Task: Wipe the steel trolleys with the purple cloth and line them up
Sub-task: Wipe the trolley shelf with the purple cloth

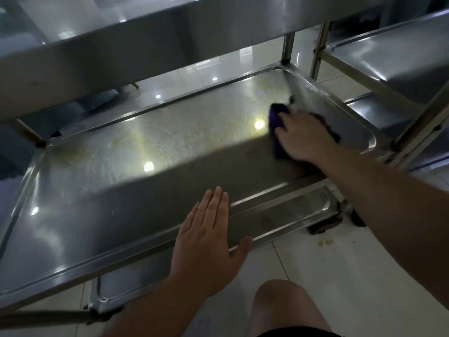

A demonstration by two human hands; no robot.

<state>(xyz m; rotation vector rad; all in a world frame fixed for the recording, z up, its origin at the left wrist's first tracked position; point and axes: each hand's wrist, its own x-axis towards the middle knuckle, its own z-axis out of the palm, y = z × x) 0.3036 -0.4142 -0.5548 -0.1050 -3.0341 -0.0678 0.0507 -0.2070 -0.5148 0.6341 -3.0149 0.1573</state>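
Observation:
A steel trolley fills the view; its middle shelf (pixel 150 147) lies in front of me, with faint yellowish smears across its far half. My right hand (pixel 306 137) presses the purple cloth (pixel 277 117) flat on the shelf's right end, fingers spread over it. My left hand (pixel 209 246) rests on the shelf's near rim with straight fingers on the steel and the thumb over the edge. A top shelf (pixel 97 49) hangs above, and a lower shelf (pixel 291 210) shows beneath.
A second steel trolley (pixel 393 59) stands close on the right, its posts beside the first one's corner. The floor is pale tile with small stains near a black caster (pixel 323 227). My bare knee (pixel 284 305) is at the bottom.

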